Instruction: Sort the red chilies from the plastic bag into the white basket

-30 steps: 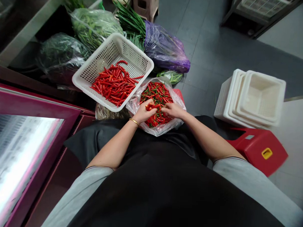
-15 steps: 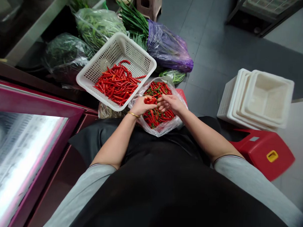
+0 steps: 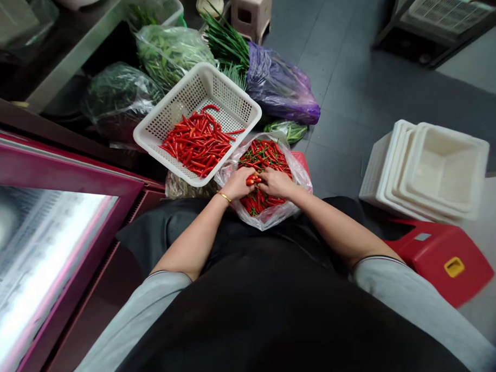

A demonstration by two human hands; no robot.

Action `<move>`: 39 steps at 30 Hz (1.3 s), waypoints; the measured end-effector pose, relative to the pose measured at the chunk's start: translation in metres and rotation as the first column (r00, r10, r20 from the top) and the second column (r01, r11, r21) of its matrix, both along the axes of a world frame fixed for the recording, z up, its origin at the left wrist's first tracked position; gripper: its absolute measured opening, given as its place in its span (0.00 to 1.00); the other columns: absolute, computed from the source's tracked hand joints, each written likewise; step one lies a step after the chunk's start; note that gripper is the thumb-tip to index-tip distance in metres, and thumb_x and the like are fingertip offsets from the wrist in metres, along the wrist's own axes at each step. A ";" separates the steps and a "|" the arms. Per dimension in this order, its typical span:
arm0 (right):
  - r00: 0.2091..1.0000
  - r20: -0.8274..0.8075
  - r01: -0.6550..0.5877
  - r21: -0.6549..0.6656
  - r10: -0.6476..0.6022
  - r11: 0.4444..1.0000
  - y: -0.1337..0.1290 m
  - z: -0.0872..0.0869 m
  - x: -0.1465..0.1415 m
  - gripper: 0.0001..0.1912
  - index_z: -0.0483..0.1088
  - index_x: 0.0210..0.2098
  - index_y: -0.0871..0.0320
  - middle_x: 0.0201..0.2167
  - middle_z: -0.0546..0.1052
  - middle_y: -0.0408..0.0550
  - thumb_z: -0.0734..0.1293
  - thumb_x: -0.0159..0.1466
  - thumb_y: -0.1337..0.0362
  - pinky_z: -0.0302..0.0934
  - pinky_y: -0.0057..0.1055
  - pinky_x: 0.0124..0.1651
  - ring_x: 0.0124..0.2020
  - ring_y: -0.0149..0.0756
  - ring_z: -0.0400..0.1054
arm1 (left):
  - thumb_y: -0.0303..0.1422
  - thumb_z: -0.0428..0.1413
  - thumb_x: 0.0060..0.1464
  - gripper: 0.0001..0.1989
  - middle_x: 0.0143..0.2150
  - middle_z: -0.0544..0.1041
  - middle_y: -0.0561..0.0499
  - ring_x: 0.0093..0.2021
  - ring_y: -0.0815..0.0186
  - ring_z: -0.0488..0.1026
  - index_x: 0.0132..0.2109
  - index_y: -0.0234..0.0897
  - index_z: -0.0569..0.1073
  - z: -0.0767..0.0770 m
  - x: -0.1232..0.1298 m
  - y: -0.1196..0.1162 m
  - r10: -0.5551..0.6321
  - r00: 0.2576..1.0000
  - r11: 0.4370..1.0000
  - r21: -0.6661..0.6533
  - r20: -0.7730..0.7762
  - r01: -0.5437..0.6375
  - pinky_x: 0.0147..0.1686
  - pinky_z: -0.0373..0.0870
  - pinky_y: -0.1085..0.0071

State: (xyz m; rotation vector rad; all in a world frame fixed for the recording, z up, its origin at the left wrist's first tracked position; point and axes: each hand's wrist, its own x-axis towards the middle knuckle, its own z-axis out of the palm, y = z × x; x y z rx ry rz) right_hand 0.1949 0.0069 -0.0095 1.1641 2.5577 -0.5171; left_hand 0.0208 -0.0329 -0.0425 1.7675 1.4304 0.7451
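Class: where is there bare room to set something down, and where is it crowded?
Bare floor lies between the purple bag and the stacked white tubs. In the white basket, a bare patch borders the red chillies on the purple bag's side. Crowded: bagged greens beside the basket, and the open plastic bag, where left hand and right hand nearly meet.

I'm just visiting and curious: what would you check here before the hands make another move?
1. Left hand has a hold: ok, a few red chilies show in its grip.
2. Right hand has a hold: cannot tell, its fingertips are hidden beside those chilies.
3. Plastic bag open: ok, its mouth is spread, showing red chilies with green stems.
4. White basket has room: ok, the chili heap leaves part of its floor bare.
5. Bag firmly supported: cannot tell, what lies beneath it is mostly hidden.
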 end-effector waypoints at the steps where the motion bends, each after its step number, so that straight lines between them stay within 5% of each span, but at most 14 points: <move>1: 0.999 -0.043 -0.010 0.024 0.011 1.000 0.001 0.009 0.004 0.18 0.70 0.49 0.61 0.47 0.76 0.58 0.57 0.68 0.57 0.61 0.30 0.41 0.43 0.41 0.72 | 0.25 0.57 0.40 0.09 0.31 0.74 0.51 0.36 0.63 0.71 0.34 0.37 0.72 0.001 0.003 0.001 -0.031 0.999 0.999 -0.005 -0.043 0.031 0.39 0.67 0.67; 5: 0.993 -0.100 0.059 0.036 -0.055 0.998 0.005 0.035 0.009 0.19 0.71 0.41 0.63 0.36 0.77 0.56 0.57 0.69 0.54 0.57 0.29 0.37 0.37 0.38 0.71 | 0.27 0.56 0.45 0.07 0.29 0.72 0.53 0.29 0.67 0.67 0.35 0.36 0.70 0.013 0.004 0.002 0.015 1.000 0.999 0.051 0.000 -0.015 0.34 0.65 0.71; 8: 0.950 -0.279 0.099 -0.161 -0.141 0.982 0.006 0.035 0.011 0.24 0.68 0.27 0.61 0.23 0.73 0.47 0.60 0.67 0.48 0.54 0.27 0.31 0.26 0.31 0.66 | 0.30 0.58 0.46 0.08 0.31 0.73 0.53 0.31 0.68 0.68 0.36 0.35 0.70 0.027 0.001 -0.004 -0.015 0.991 0.998 0.056 0.131 0.008 0.35 0.66 0.71; 11: 0.712 -0.597 0.038 -0.492 -0.369 0.870 0.003 0.021 0.015 0.31 0.63 0.22 0.59 0.14 0.63 0.39 0.53 0.66 0.40 0.51 0.25 0.24 0.17 0.25 0.55 | 0.33 0.61 0.46 0.17 0.39 0.76 0.49 0.38 0.66 0.72 0.44 0.34 0.72 0.038 -0.001 -0.009 -0.062 0.943 0.998 0.027 0.327 0.056 0.40 0.68 0.70; 13: 0.531 -0.650 0.060 -0.612 -0.545 0.788 -0.001 0.007 0.014 0.34 0.64 0.24 0.58 0.13 0.63 0.38 0.48 0.66 0.37 0.52 0.24 0.22 0.15 0.25 0.54 | 0.34 0.63 0.44 0.19 0.39 0.77 0.49 0.38 0.65 0.73 0.45 0.34 0.73 0.039 -0.002 -0.009 0.001 0.907 0.999 -0.031 0.422 0.013 0.40 0.69 0.69; 14: 0.518 -0.630 0.114 -0.619 -0.578 0.777 -0.003 -0.001 0.011 0.34 0.65 0.25 0.59 0.14 0.65 0.39 0.48 0.66 0.37 0.54 0.24 0.23 0.15 0.26 0.57 | 0.35 0.63 0.43 0.18 0.36 0.77 0.50 0.35 0.66 0.73 0.42 0.34 0.74 0.036 -0.004 -0.007 0.078 0.888 0.995 -0.092 0.453 -0.040 0.37 0.69 0.70; 17: 0.796 -0.411 0.310 -0.355 -0.445 0.882 -0.010 -0.021 -0.003 0.25 0.70 0.29 0.61 0.26 0.77 0.51 0.59 0.65 0.45 0.62 0.27 0.32 0.28 0.34 0.71 | 0.34 0.64 0.38 0.13 0.22 0.70 0.55 0.23 0.70 0.66 0.32 0.33 0.73 0.021 -0.010 -0.002 0.341 0.809 0.928 -0.305 0.478 -0.211 0.26 0.65 0.72; 20: 0.976 -0.045 0.211 -0.054 -0.213 0.976 -0.016 -0.035 -0.020 0.13 0.75 0.36 0.63 0.40 0.79 0.62 0.66 0.62 0.59 0.64 0.35 0.44 0.43 0.46 0.74 | 0.31 0.64 0.34 0.11 0.20 0.67 0.57 0.20 0.72 0.64 0.28 0.33 0.72 0.006 -0.015 0.000 0.427 0.785 0.889 -0.365 0.449 -0.275 0.23 0.63 0.73; 23: 0.977 0.072 0.203 -0.065 -0.198 0.977 -0.010 -0.035 -0.023 0.12 0.75 0.40 0.65 0.43 0.78 0.64 0.65 0.61 0.63 0.65 0.37 0.45 0.45 0.49 0.74 | 0.31 0.63 0.34 0.11 0.21 0.70 0.56 0.22 0.70 0.67 0.29 0.34 0.71 -0.001 -0.013 -0.002 0.441 0.775 0.880 -0.387 0.453 -0.275 0.25 0.66 0.72; 26: 0.937 -0.088 0.313 -0.218 -0.338 0.924 0.006 -0.023 -0.013 0.12 0.73 0.37 0.63 0.34 0.79 0.56 0.63 0.63 0.60 0.64 0.30 0.38 0.36 0.40 0.74 | 0.32 0.64 0.33 0.14 0.27 0.74 0.53 0.28 0.67 0.72 0.30 0.34 0.71 -0.004 -0.004 -0.005 0.434 0.748 0.880 -0.414 0.502 -0.232 0.32 0.71 0.69; 31: 0.682 -0.506 0.370 -0.384 -0.528 0.846 0.011 -0.003 -0.010 0.13 0.65 0.33 0.59 0.24 0.73 0.44 0.59 0.67 0.56 0.60 0.25 0.31 0.25 0.30 0.66 | 0.35 0.64 0.37 0.18 0.30 0.75 0.53 0.31 0.67 0.73 0.37 0.35 0.69 0.004 0.013 -0.008 0.366 0.717 0.917 -0.359 0.593 -0.171 0.37 0.72 0.66; 34: 0.568 -0.545 0.276 -0.579 -0.616 0.767 0.005 -0.003 -0.013 0.18 0.63 0.33 0.58 0.21 0.69 0.42 0.54 0.69 0.52 0.57 0.24 0.25 0.20 0.28 0.61 | 0.32 0.62 0.40 0.16 0.33 0.74 0.53 0.34 0.66 0.72 0.39 0.36 0.69 0.019 0.006 -0.008 0.186 0.853 0.980 -0.159 0.488 -0.123 0.40 0.70 0.67; 36: 0.666 -0.466 0.217 -0.626 -0.582 0.749 0.003 -0.005 -0.011 0.20 0.64 0.36 0.59 0.22 0.69 0.43 0.51 0.71 0.52 0.57 0.24 0.24 0.19 0.28 0.61 | 0.29 0.61 0.39 0.15 0.35 0.75 0.52 0.36 0.66 0.72 0.38 0.36 0.71 0.027 -0.006 -0.007 0.089 0.931 0.996 -0.050 0.353 -0.076 0.42 0.69 0.67; 39: 0.907 -0.225 0.247 -0.400 -0.356 0.882 0.002 -0.009 -0.008 0.17 0.68 0.44 0.61 0.33 0.74 0.53 0.57 0.69 0.55 0.63 0.28 0.32 0.29 0.34 0.69 | 0.28 0.61 0.39 0.16 0.36 0.75 0.51 0.36 0.66 0.72 0.40 0.35 0.73 0.029 -0.026 -0.003 0.144 0.937 0.989 -0.079 0.320 -0.125 0.42 0.70 0.68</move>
